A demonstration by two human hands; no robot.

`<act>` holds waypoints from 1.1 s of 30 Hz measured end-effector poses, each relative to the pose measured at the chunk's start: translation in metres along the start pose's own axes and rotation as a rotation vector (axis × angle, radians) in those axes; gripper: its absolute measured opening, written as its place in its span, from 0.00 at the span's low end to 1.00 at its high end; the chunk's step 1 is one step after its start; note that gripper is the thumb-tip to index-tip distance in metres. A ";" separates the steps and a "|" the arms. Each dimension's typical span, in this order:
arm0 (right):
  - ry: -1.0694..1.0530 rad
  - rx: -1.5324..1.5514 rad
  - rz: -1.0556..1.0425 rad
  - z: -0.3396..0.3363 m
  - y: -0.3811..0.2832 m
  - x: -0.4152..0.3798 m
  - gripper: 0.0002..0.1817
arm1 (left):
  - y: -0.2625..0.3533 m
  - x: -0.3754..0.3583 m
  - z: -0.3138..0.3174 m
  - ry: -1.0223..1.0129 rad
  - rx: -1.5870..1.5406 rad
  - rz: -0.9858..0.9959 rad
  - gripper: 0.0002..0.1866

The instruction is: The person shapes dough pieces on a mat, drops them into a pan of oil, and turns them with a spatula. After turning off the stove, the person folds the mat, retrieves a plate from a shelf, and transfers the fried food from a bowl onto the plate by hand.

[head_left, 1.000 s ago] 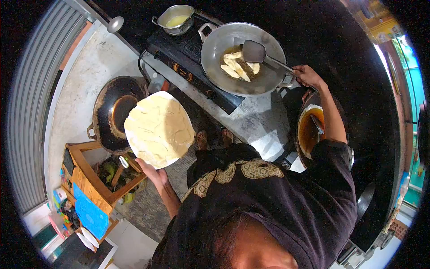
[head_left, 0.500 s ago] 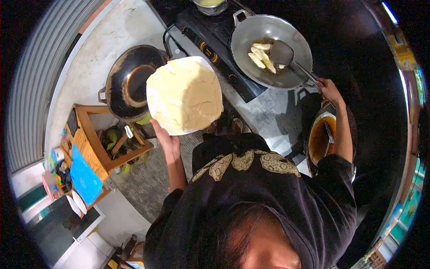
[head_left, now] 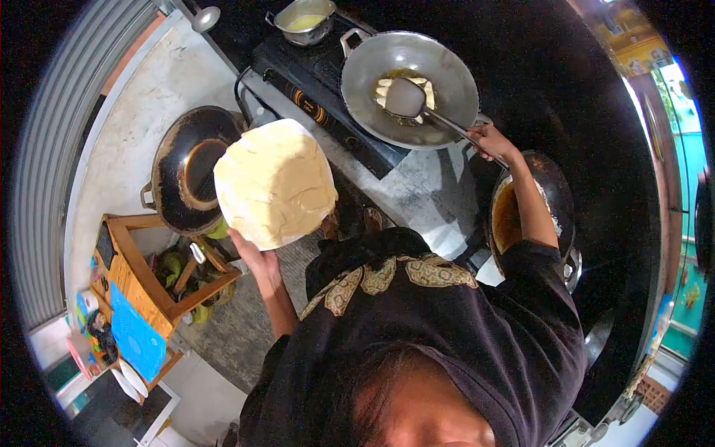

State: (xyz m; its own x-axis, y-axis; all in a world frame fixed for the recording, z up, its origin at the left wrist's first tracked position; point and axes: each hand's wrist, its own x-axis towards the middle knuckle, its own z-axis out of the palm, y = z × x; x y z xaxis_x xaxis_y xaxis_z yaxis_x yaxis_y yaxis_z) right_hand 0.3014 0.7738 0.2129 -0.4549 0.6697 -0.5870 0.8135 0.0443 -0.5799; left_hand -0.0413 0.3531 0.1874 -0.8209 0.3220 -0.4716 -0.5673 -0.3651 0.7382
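Observation:
My left hand [head_left: 255, 258] grips the lower edge of a white plate [head_left: 226, 212] spread with a smooth pale-yellow mass [head_left: 275, 186]. The handle of a long metal spatula [head_left: 406, 97] is in my right hand [head_left: 491, 143]. Its broad blade lies over several pale strips of food [head_left: 428, 93] in oil, inside a large grey wok [head_left: 447, 71] on the black stove [head_left: 328, 67]. The blade hides part of the strips.
A small pot [head_left: 305, 22] with yellowish liquid stands beyond the wok. At left are a dark wok [head_left: 170, 179] and a wooden table [head_left: 134, 257] with a blue sheet. Another pan [head_left: 555, 186] with brown contents lies at right, under my right forearm.
The spatula blade has moved over the strips, covering more of them. The view has shifted, bringing the small pot further into sight. Both hands keep their holds.

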 end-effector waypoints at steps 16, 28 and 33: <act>0.643 -0.515 0.010 -0.039 0.041 0.039 0.18 | 0.002 -0.004 -0.008 -0.025 -0.027 0.048 0.33; 0.501 -0.431 -0.102 -0.019 0.008 0.006 0.16 | 0.000 0.003 -0.018 -0.052 0.029 0.059 0.34; 0.615 -0.525 -0.092 -0.019 0.010 0.040 0.17 | 0.002 0.003 -0.012 -0.043 0.032 0.045 0.35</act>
State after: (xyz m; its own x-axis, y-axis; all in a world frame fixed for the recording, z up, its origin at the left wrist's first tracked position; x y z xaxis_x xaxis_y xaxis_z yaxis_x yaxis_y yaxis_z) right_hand 0.2982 0.8151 0.1942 -0.3719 0.9271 -0.0461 0.9160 0.3585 -0.1800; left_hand -0.0459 0.3426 0.1814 -0.8417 0.3436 -0.4165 -0.5265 -0.3519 0.7739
